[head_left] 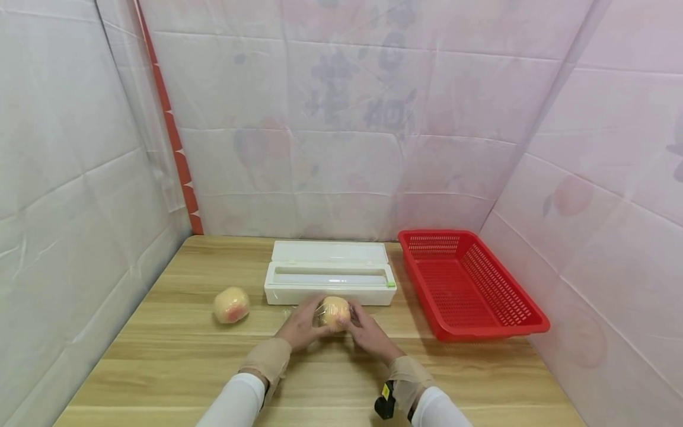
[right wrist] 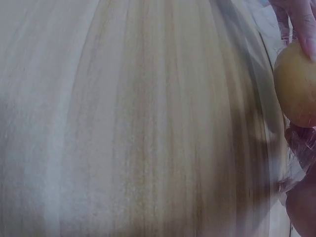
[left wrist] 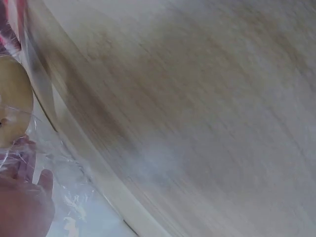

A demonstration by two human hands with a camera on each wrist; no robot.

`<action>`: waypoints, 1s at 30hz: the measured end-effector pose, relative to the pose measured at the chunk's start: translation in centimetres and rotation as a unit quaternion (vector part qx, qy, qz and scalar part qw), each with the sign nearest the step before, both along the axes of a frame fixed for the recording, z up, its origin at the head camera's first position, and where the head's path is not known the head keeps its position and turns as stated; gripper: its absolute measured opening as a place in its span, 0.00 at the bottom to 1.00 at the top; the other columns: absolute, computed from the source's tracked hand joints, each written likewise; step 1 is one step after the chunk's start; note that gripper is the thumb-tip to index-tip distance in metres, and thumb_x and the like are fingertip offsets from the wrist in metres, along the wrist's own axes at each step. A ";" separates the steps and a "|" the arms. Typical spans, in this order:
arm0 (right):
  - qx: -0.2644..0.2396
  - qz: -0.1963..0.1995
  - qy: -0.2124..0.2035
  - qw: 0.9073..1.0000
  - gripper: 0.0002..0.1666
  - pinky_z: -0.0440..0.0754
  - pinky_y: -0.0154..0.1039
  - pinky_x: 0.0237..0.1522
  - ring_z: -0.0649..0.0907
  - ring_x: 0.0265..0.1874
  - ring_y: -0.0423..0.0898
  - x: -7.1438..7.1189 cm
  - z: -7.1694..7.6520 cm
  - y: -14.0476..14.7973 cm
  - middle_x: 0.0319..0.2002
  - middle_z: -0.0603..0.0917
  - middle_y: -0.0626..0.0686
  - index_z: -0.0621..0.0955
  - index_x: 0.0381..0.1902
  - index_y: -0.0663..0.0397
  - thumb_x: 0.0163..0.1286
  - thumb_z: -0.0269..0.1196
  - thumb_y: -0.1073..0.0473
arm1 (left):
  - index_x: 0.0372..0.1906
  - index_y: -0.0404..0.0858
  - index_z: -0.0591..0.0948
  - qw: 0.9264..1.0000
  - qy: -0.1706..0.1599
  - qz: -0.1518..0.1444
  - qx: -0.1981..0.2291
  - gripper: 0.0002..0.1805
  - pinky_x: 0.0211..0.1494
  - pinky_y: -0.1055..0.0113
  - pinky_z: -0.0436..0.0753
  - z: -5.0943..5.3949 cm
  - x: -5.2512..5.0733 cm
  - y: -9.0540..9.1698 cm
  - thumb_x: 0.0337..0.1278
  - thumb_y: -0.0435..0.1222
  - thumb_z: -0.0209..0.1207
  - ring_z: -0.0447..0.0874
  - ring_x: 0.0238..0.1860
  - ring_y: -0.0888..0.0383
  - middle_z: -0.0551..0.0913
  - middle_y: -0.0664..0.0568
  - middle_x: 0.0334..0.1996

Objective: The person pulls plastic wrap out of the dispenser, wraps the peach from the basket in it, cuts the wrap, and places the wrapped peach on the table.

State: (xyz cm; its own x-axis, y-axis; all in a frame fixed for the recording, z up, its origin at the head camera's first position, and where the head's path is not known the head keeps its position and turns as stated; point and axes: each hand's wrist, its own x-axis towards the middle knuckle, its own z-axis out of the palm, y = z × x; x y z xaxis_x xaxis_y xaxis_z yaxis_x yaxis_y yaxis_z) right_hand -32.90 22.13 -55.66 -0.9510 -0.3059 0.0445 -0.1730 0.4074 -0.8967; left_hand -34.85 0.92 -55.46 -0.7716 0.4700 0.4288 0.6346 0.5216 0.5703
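A yellow round fruit, blushed faintly red, sits between both hands just in front of a white cling film box. Clear cling film lies crumpled around it and spreads past the fingers in the left wrist view. My left hand holds the fruit and film from the left, thumb at the near side. From the right, my right hand grips the same fruit, its thumb on the front. The fruit's underside is hidden. Farther left on the table, a second yellow fruit with a red patch looks shiny, as if wrapped.
The cling film box stands with its lid up, a roll inside and a green slider at its right end. A red slotted basket is at the right. White printed sheets wall the wooden table.
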 end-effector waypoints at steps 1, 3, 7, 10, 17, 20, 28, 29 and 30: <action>0.004 0.000 -0.002 1.000 0.35 0.66 0.56 0.71 0.71 0.69 0.61 0.0 0.0 0.0 0.70 0.70 0.66 0.62 0.72 0.54 0.75 0.55 0.45 | 0.67 0.31 0.69 1.000 0.005 0.005 -0.006 0.43 0.65 0.43 0.75 0.0 0.0 0.0 0.50 0.47 0.71 0.75 0.63 0.39 0.77 0.37 0.61; 0.013 0.000 0.001 1.000 0.34 0.66 0.58 0.71 0.72 0.69 0.61 -0.1 0.0 0.0 0.69 0.70 0.66 0.63 0.72 0.54 0.75 0.56 0.45 | 0.66 0.31 0.70 1.000 0.010 0.017 -0.017 0.42 0.63 0.43 0.76 -0.2 0.1 0.0 0.49 0.48 0.72 0.75 0.61 0.39 0.77 0.37 0.59; 0.041 -0.005 0.020 0.999 0.31 0.68 0.59 0.69 0.74 0.67 0.60 -0.2 0.0 -0.1 0.66 0.75 0.63 0.67 0.69 0.51 0.75 0.56 0.45 | 0.65 0.34 0.72 0.999 -0.010 0.037 -0.021 0.41 0.61 0.44 0.76 -0.5 0.3 0.0 0.48 0.50 0.72 0.71 0.59 0.39 0.75 0.39 0.57; 0.056 -0.007 0.033 0.998 0.29 0.70 0.59 0.67 0.75 0.66 0.58 -0.2 0.1 -0.2 0.63 0.79 0.60 0.69 0.67 0.50 0.75 0.55 0.43 | 0.65 0.36 0.73 0.998 -0.038 0.048 -0.021 0.40 0.62 0.44 0.75 -0.5 0.4 0.0 0.50 0.51 0.71 0.67 0.61 0.40 0.72 0.40 0.58; 0.064 -0.011 0.042 0.997 0.32 0.72 0.56 0.66 0.76 0.64 0.56 -0.4 0.4 -0.6 0.61 0.79 0.59 0.69 0.69 0.54 0.76 0.53 0.42 | 0.66 0.36 0.73 0.994 -0.076 0.057 -0.043 0.39 0.63 0.45 0.74 -0.5 0.3 0.0 0.55 0.54 0.67 0.63 0.62 0.41 0.68 0.42 0.59; 0.061 -0.011 0.043 0.997 0.32 0.72 0.57 0.66 0.76 0.64 0.56 -0.5 0.5 -0.6 0.61 0.79 0.60 0.69 0.69 0.57 0.76 0.53 0.43 | 0.67 0.36 0.72 0.993 -0.092 0.057 -0.049 0.40 0.63 0.44 0.74 -0.3 0.1 0.0 0.55 0.55 0.66 0.64 0.63 0.41 0.68 0.41 0.60; 0.064 -0.031 0.035 0.997 0.29 0.72 0.55 0.64 0.77 0.60 0.52 -0.6 0.5 -1.1 0.58 0.81 0.56 0.72 0.65 0.56 0.77 0.52 0.42 | 0.68 0.36 0.72 0.987 -0.136 0.065 -0.058 0.42 0.65 0.45 0.73 -0.6 -0.4 -0.1 0.57 0.61 0.62 0.63 0.64 0.43 0.67 0.43 0.63; 0.065 -0.034 0.037 0.997 0.29 0.73 0.54 0.63 0.78 0.58 0.51 -0.6 0.4 -1.1 0.57 0.81 0.56 0.73 0.64 0.56 0.77 0.52 0.42 | 0.68 0.36 0.72 0.986 -0.139 0.067 -0.059 0.42 0.65 0.45 0.73 -0.7 -0.4 -0.1 0.57 0.61 0.61 0.63 0.64 0.43 0.67 0.43 0.63; 0.065 -0.036 0.037 0.997 0.29 0.73 0.53 0.63 0.78 0.58 0.51 -0.5 0.3 -1.2 0.56 0.81 0.56 0.73 0.64 0.56 0.77 0.52 0.42 | 0.68 0.36 0.72 0.986 -0.140 0.068 -0.061 0.42 0.65 0.45 0.73 -0.7 -0.3 -0.1 0.57 0.61 0.61 0.63 0.64 0.44 0.67 0.43 0.62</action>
State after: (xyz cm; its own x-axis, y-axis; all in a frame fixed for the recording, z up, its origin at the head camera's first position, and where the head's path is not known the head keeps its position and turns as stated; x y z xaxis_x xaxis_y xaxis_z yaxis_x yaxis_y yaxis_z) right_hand -33.44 20.93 -55.34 -0.9664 -0.2440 0.0804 -0.2029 0.5325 -0.8217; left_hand -35.19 0.82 -56.17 -0.9111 0.3887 0.1373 0.3810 0.6665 0.6408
